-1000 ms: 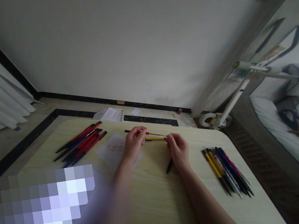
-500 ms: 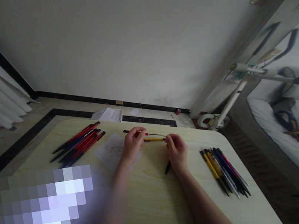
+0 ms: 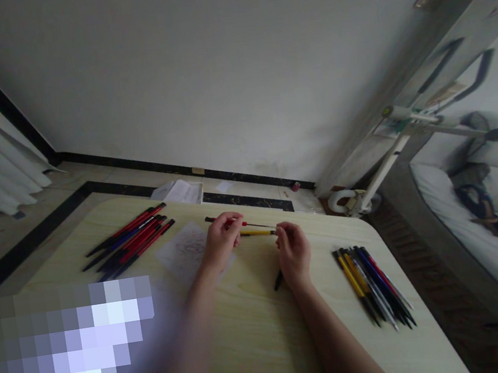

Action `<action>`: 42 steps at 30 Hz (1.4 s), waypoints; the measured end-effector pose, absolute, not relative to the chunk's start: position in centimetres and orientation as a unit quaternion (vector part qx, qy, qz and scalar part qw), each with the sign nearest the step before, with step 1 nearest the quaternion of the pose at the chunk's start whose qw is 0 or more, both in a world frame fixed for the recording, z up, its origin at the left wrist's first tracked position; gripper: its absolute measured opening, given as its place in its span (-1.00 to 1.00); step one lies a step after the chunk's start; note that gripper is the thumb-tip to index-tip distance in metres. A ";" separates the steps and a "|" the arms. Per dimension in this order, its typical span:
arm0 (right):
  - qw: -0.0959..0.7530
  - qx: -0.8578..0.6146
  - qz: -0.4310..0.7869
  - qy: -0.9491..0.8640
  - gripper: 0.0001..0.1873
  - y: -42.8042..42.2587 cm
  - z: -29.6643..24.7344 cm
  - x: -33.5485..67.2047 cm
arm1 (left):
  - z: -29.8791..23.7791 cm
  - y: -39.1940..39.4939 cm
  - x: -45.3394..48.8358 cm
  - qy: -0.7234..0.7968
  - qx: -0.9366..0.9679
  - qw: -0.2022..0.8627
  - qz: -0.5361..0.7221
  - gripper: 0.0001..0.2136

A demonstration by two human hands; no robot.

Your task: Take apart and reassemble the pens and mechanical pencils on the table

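My left hand (image 3: 223, 240) is closed in a pinch on a pen whose black end (image 3: 210, 220) pokes out on the far left. To the right of its fingertips a red piece (image 3: 244, 223) shows, with a thin dark refill (image 3: 259, 225) running on towards my right hand (image 3: 294, 251). That hand's fingertips are pinched together at the refill's far end. A yellow pen barrel (image 3: 258, 232) spans the gap just below the refill; whether a hand grips it or it lies on the table is unclear. A black pen part (image 3: 279, 280) sticks out from under my right hand.
Red and blue pens (image 3: 130, 238) lie in a group at the left of the wooden table (image 3: 252, 335). Yellow, silver, blue and red pens (image 3: 372, 286) lie at the right. A scribbled paper sheet (image 3: 179, 253) is beside my left hand. White exercise equipment (image 3: 382, 170) stands beyond the table.
Both hands keep nearly the same pose at the pen parts. The whole view has shifted very slightly; the pen groups and the paper have not moved on the table.
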State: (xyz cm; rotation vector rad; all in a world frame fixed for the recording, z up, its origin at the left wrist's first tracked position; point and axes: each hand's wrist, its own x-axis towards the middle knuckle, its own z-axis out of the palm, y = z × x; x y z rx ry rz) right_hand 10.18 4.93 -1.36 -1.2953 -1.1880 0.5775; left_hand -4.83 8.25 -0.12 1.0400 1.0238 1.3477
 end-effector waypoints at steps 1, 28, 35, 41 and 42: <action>0.602 -0.559 0.249 -0.512 -0.79 4.9 -1.4 10.2 | -0.1 8.2 -4.8 0.433 0.439 0.546 0.568 -0.81; 0.577 -0.569 0.248 -0.531 -0.76 4.8 -1.0 9.9 | 0.1 8.1 -4.8 0.433 0.472 0.539 0.548 -0.80; 0.568 -0.568 0.256 -0.537 -0.76 4.8 -0.9 9.9 | 0.3 8.0 -4.7 0.425 0.468 0.551 0.544 -0.80; 0.569 -0.566 0.263 -0.534 -0.78 4.8 -1.2 9.9 | 0.3 8.1 -4.7 0.425 0.482 0.549 0.535 -0.80; 0.571 -0.566 0.266 -0.532 -0.78 4.9 -1.2 9.9 | 0.3 8.1 -4.7 0.424 0.486 0.547 0.533 -0.80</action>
